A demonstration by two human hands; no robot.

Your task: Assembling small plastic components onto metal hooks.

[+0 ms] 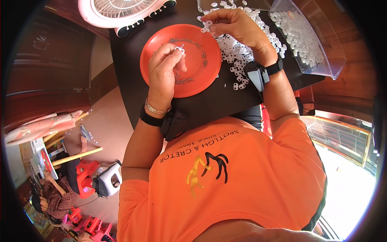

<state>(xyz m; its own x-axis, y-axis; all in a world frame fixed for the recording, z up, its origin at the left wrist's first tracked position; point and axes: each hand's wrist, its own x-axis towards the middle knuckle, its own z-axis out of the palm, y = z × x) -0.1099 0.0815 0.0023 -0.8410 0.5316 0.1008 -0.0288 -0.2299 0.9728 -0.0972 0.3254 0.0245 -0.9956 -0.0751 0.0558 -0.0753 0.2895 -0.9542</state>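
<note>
Over the red plate [210, 74] my left hand [163, 68] pinches a small white plastic piece [180, 50] with a thin metal pin sticking out of it. Thin grey metal pins [204, 59] lie in a ring on the plate. Farther right, my right hand [238, 29] holds another white plastic piece [207, 26] between thumb and fingertips, above the plate's far edge. A heap of loose white plastic pieces [234, 51] spreads over the dark table beneath and beside this hand.
A clear plastic bin [338, 69] with many white pieces stands at the right of the dark table [213, 101]. At the far left is a pink fan [117, 10]. Off to the left, another person [60, 197] sits near red stools [85, 177] and a white stool [108, 181].
</note>
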